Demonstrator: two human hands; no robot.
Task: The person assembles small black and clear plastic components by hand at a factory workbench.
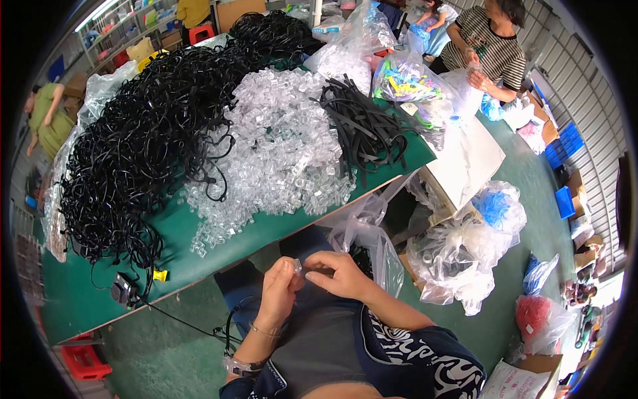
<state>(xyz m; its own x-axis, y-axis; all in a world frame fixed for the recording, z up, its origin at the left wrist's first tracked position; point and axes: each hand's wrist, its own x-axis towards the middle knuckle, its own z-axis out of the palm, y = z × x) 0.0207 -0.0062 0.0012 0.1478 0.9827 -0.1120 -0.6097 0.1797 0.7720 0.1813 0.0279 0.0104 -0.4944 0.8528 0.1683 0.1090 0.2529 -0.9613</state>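
In front of my body, beyond the table's near edge, my left hand (280, 287) pinches a small clear plastic piece (297, 265) between thumb and fingers. My right hand (340, 274) is close beside it, its fingers bent toward the piece; whatever they may hold is too small to make out. A large heap of similar clear plastic pieces (276, 146) lies on the green table (189, 256). Left of that heap rises a big tangled mound of black cords (143, 133). Flat black straps (369, 126) lie in a bundle to its right.
A black device (123, 290) with a cable and a yellow piece (160, 274) sit at the table's left corner. Clear bags (458, 259) stand on the floor at right, below a white box (468, 163). A co-worker (488, 53) handles a bag at far right. A red stool (86, 361) is at lower left.
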